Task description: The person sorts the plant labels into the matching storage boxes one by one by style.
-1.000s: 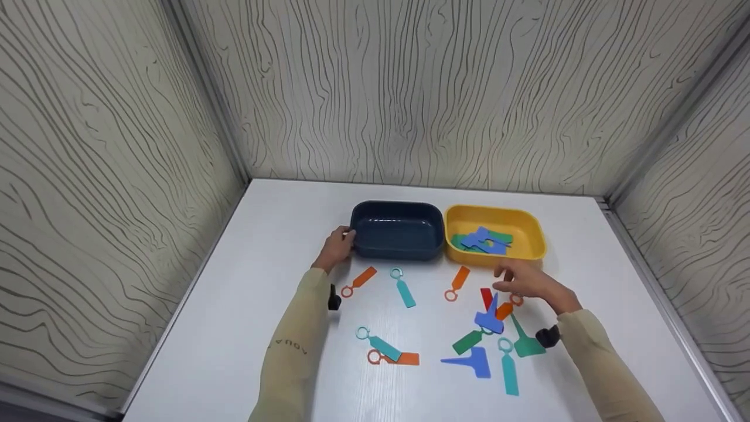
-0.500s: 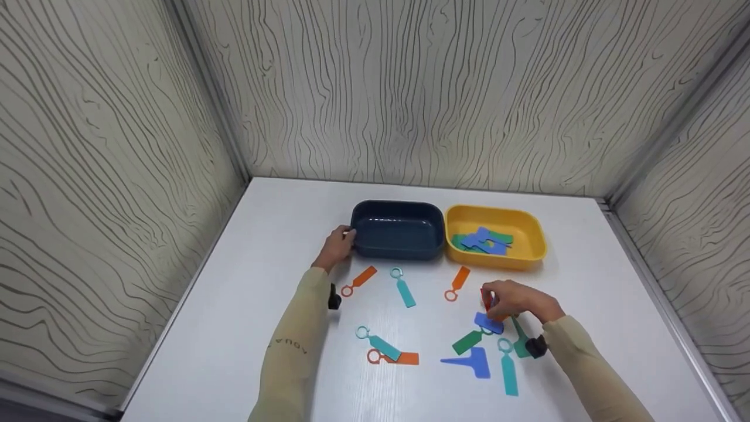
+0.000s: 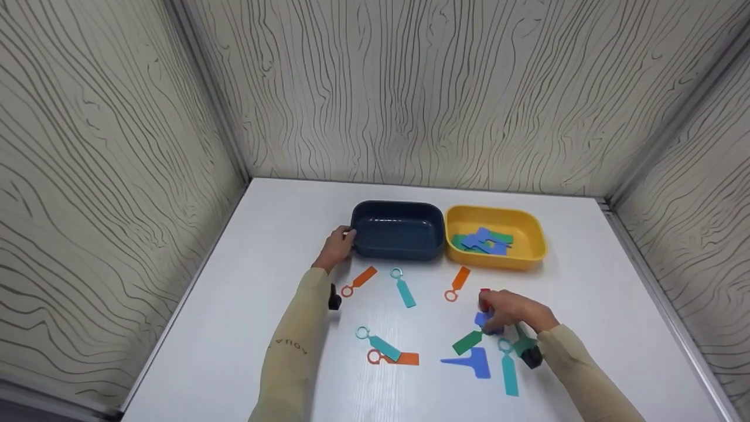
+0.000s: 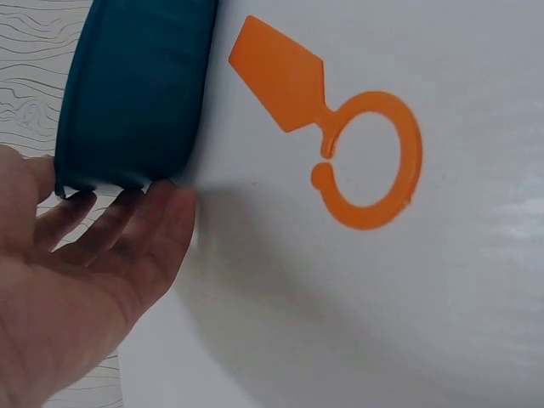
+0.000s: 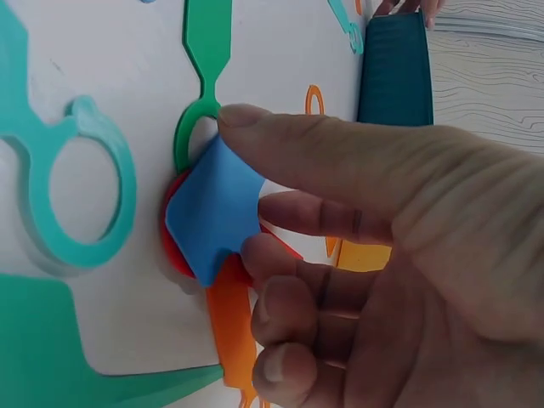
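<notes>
My left hand holds the left end of the dark blue bin; in the left wrist view its fingers lie against the end wall, one digit at the rim. Over the pile of flat tags at the right, my right hand grips a blue tag, thumb at one edge and curled fingers at the other; its stem is hidden. Under that tag are red and orange pieces, with a green ring tag beside them. A red piece shows beside the fingers in the head view.
The yellow bin, with blue and green tags inside, touches the dark blue bin. Orange and turquoise ring tags lie before them. Nearer are an overlapping turquoise-orange pair, a blue T-shaped tag and a turquoise tag.
My right hand has moved from beside the yellow bin down onto the tag pile, and its fingers have closed round the blue tag. My left hand has stayed at the dark blue bin.
</notes>
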Tool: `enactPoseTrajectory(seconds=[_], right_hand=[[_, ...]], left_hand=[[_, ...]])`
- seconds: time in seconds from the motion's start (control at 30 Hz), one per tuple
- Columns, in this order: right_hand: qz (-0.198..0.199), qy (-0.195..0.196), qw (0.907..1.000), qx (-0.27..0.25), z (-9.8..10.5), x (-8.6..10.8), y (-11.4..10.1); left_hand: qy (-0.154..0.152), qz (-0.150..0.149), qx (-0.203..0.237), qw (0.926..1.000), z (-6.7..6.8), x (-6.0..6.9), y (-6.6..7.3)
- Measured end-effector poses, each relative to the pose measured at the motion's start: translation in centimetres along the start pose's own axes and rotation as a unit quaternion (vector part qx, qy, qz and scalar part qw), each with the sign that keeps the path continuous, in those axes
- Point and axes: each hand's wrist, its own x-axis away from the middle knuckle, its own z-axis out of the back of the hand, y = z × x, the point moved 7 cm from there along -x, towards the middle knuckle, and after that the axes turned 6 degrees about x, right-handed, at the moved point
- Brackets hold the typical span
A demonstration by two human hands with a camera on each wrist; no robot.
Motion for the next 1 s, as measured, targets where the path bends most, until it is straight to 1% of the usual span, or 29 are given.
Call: enactPoseTrajectory(seconds=[0.13, 0.33, 0.53, 0.77, 0.9, 1.0], right_hand=[[-0.011, 0.001, 0.9999, 0.011, -0.11, 0.1, -0.08], [-0.014, 0.002, 0.9996, 0.025, -0.39, -0.22, -0.3], [0.003, 0.011, 0.9996, 0.025, -0.29, -0.43, -0.52], [0.03, 0.029, 0.999, 0.013, 0.02, -0.35, -0.98], [0.024, 0.04, 0.9989, 0.007, 0.08, -0.3, -1.02], [0.009, 0.045, 0.9989, -0.001, 0.04, -0.3, -0.93]], left_hand=[[-0.001, -0.002, -0.001, 1.0, 0.01, -0.08, 0.01], [-0.003, -0.001, 0.004, 1.0, 0.08, -0.11, -0.02], [-0.002, -0.003, -0.001, 1.0, 0.03, -0.13, 0.13], [0.006, -0.02, -0.02, 0.9996, 0.22, -0.14, 0.39], [0.004, -0.016, -0.012, 0.9998, 0.12, -0.13, 0.28], [0.003, -0.01, -0.007, 0.9999, 0.09, -0.13, 0.13]])
